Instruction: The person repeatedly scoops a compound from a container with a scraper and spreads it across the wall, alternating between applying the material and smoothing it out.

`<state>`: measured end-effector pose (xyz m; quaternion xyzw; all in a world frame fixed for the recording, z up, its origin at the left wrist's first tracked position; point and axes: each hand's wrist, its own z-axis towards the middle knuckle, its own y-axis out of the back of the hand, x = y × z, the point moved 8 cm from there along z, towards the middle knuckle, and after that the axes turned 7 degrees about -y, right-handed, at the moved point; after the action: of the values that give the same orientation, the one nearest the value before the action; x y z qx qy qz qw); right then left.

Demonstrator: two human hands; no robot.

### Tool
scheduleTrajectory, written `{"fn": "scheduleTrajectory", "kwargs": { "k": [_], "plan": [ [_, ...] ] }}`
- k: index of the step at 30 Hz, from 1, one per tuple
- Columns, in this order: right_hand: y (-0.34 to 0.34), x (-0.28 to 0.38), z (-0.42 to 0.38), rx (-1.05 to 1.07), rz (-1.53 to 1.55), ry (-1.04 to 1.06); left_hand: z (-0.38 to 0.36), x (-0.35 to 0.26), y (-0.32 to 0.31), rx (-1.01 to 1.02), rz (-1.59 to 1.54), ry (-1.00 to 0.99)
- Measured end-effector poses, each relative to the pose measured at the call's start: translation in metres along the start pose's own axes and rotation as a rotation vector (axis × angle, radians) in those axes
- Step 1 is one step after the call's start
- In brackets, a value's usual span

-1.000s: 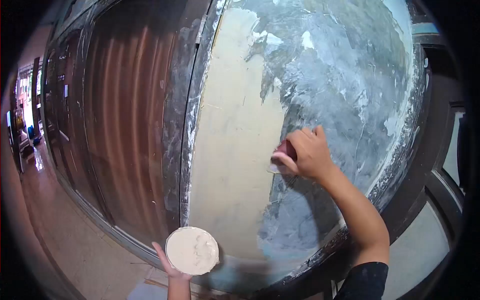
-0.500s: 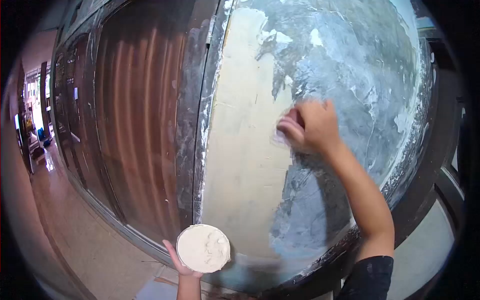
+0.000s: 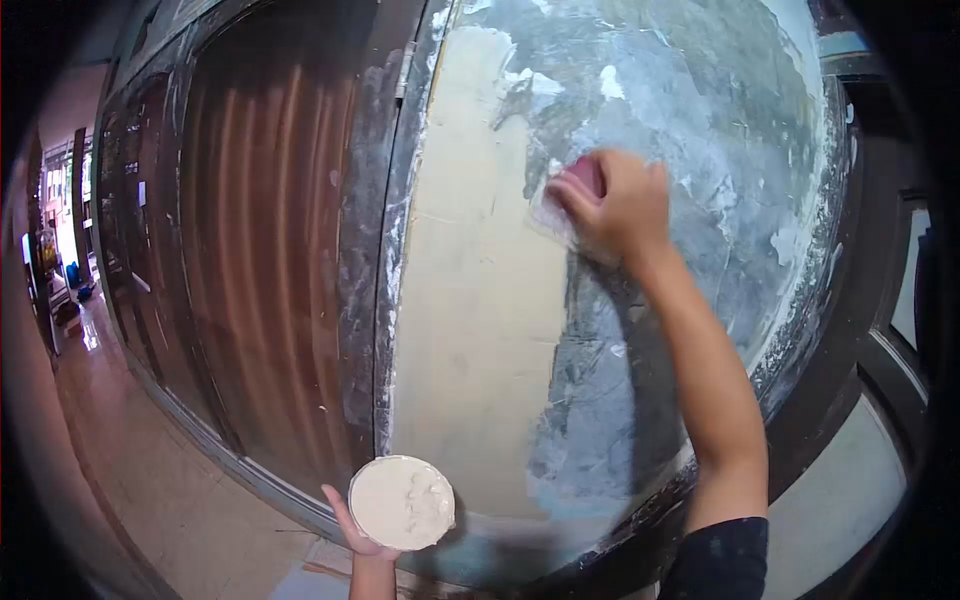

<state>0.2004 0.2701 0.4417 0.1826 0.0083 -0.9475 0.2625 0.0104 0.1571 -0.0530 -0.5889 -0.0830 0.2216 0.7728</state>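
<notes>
My right hand is closed on a putty spreader, a pale, flat blade blurred by motion. The blade lies against the wall at the right edge of a cream strip of putty. Grey-blue, patchy bare wall with white smears surrounds it on the right. Low in the view, my left hand supports a round tub of putty from below and the left side, thumb along its rim. Cream putty fills the tub, smooth on the left and lumpy on the right.
Left of the strip stands a dark, paint-marked frame with a brown panel or curtain behind glass. A tiled floor runs back toward a bright opening at far left. Dark door framing borders the wall at right.
My right hand has moved up along the strip's right edge with the spreader, and cream putty shows lower along that edge. The view has shifted slightly; my left hand still holds the tub.
</notes>
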Motion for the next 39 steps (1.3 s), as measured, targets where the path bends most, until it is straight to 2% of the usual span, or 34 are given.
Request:
{"fn": "scheduleTrajectory", "kwargs": {
  "k": [2,3,5,6,8,9,10,12,13,14,15,16,17,18,19,20,21,22,24,28,31,32,34,36,38,39],
  "plan": [
    [0.015,-0.036,0.024,-0.191,0.009,-0.159,0.0,0.0,0.002,-0.006,0.064,0.003],
    [0.017,-0.043,0.02,-0.188,0.067,-0.165,-0.001,-0.003,0.005,-0.021,0.067,-0.005],
    [0.018,-0.03,-0.011,-0.086,0.104,-0.073,-0.005,-0.01,0.013,-0.006,0.037,0.013],
    [0.009,-0.015,-0.036,0.148,0.225,-0.06,-0.007,-0.014,0.015,-0.006,0.034,0.009],
    [0.009,0.029,-0.095,0.179,0.203,0.297,-0.009,-0.025,0.018,-0.041,0.063,-0.062],
    [-0.001,0.039,-0.114,0.315,0.143,0.358,-0.007,-0.029,0.017,-0.058,0.13,-0.09],
    [-0.001,0.043,-0.117,0.236,0.073,0.425,-0.006,-0.031,0.013,-0.057,0.134,-0.093],
    [-0.004,0.029,-0.08,0.06,0.034,0.349,-0.004,-0.026,0.012,-0.216,-0.237,-0.018],
    [-0.004,0.014,-0.049,0.129,0.022,0.141,-0.001,-0.026,0.012,-0.025,0.104,-0.054],
    [0.01,0.0,-0.023,-0.101,0.002,0.073,-0.002,-0.026,0.009,-0.026,0.105,-0.04],
    [0.011,-0.02,-0.007,-0.113,-0.085,-0.079,-0.002,-0.024,0.001,-0.013,0.087,-0.01],
    [0.013,-0.024,-0.009,-0.11,-0.096,-0.075,-0.001,-0.02,-0.005,-0.002,0.067,0.016],
    [0.015,-0.026,-0.014,-0.113,-0.002,-0.071,-0.001,-0.025,-0.004,-0.033,0.106,-0.064],
    [0.017,-0.025,-0.02,-0.118,0.096,-0.07,-0.003,-0.027,-0.005,-0.033,0.107,-0.062],
    [0.012,-0.011,-0.042,0.066,0.128,-0.046,-0.007,-0.031,-0.007,-0.008,0.093,-0.049],
    [0.011,0.008,-0.074,0.038,0.224,0.12,-0.009,-0.034,-0.01,0.019,0.076,-0.04],
    [0.008,0.031,-0.104,0.231,0.195,0.218,-0.011,-0.037,-0.012,0.021,0.072,-0.047],
    [-0.001,0.042,-0.134,0.319,0.172,0.3,-0.013,-0.04,-0.016,0.037,0.059,-0.058],
    [-0.009,0.045,-0.141,0.249,0.074,0.357,-0.014,-0.041,-0.015,0.049,0.05,-0.067],
    [0.01,0.008,-0.033,-0.15,-0.045,0.072,-0.011,-0.034,-0.019,0.058,0.13,-0.027],
    [0.018,-0.016,-0.02,-0.243,-0.027,-0.025,-0.011,-0.037,-0.01,-0.098,0.086,-0.07],
    [0.021,-0.011,-0.031,-0.244,-0.025,-0.025,-0.013,-0.041,-0.012,-0.098,0.086,-0.071],
    [0.007,0.025,-0.079,0.054,0.127,0.18,-0.02,-0.043,-0.026,0.073,0.125,-0.03],
    [-0.01,0.056,-0.126,0.274,0.134,0.321,-0.025,-0.049,-0.025,0.061,0.047,-0.06],
    [-0.022,0.06,-0.123,0.201,0.071,0.397,-0.023,-0.057,0.001,-0.122,0.054,-0.132],
    [-0.018,0.05,-0.089,0.084,0.017,0.297,-0.019,-0.057,0.003,-0.122,0.055,-0.132]
  ]
}}
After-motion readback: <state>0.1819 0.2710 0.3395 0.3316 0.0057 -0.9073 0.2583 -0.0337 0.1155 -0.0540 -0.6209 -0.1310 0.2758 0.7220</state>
